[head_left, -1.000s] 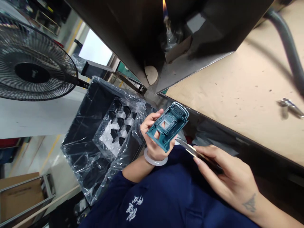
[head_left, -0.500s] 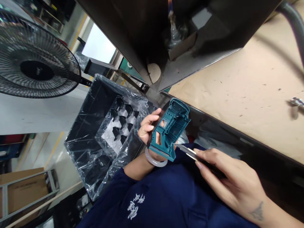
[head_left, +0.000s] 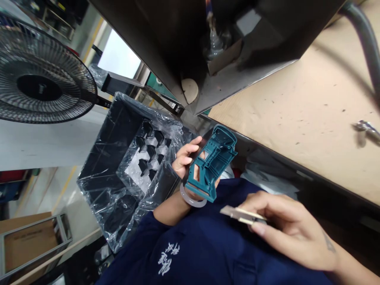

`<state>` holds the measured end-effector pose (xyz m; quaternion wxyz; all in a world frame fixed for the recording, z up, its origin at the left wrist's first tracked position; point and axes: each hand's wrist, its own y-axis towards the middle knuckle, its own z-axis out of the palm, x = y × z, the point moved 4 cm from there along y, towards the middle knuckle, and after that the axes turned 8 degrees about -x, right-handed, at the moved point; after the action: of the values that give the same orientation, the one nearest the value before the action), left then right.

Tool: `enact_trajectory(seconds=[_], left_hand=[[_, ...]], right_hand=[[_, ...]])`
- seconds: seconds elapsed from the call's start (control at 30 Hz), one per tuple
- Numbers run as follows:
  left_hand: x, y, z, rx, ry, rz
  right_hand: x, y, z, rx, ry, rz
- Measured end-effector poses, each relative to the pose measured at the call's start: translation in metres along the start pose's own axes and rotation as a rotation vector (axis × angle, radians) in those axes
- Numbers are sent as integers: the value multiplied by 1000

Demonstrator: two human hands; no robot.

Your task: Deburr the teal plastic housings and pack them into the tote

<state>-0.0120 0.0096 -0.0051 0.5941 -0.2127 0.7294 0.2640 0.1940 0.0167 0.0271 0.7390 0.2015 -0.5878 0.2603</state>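
A teal plastic housing (head_left: 212,162) with ribs and cut-out openings rests in my left hand (head_left: 184,160), its hollow inside facing up. The fingers of that hand wrap its left side, and a pale bangle circles the wrist. My right hand (head_left: 280,225) grips a utility knife (head_left: 242,215) between thumb and fingers. The knife's blade points left, below and right of the housing, apart from it.
A plastic-lined dark bin (head_left: 101,158) with several black parts (head_left: 151,151) stands at left, below a fan (head_left: 41,87). A dark metal enclosure (head_left: 267,67) sits on the wooden table (head_left: 282,107). A metal fitting (head_left: 366,128) lies at right.
My right hand has drawn the knife back from the housing's lower edge and turned it, so the blade shows flatter. My left hand still holds the housing, nearly unmoved.
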Motion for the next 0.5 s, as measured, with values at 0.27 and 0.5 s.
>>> enact_trajectory(seconds=[0.27, 0.5], left_hand=[[-4, -6, 13, -137, -133, 750], [14, -21, 8, -15, 126, 748]], right_hand=[[-8, 21, 0, -200, -38, 246], [-13, 27, 12, -110, -80, 271]])
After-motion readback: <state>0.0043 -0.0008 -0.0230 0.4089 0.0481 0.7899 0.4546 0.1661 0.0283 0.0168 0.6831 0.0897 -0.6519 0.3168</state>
